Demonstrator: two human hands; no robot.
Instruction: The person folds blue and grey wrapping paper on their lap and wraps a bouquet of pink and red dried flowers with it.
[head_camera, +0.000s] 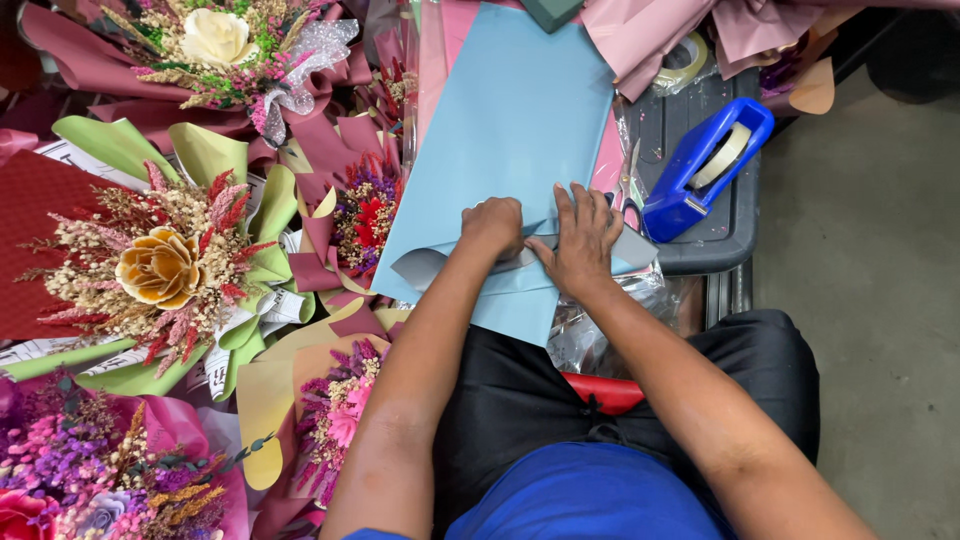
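On the light blue paper sheet (505, 130), the left hand (493, 226) presses curled fingers beside the right hand (582, 240), whose fingers spread flat.

scissors (629, 190) mostly hidden behind right hand (583, 240); top bouquet (225, 50) cut off by edge

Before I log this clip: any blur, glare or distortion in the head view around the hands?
Head view: even, soft light, no hard shadows; left hand and right hand on the blue paper sheet are sharp; mild glare on the clear cellophane; the bouquets bow slightly outward near the frame edge, wide-lens style.
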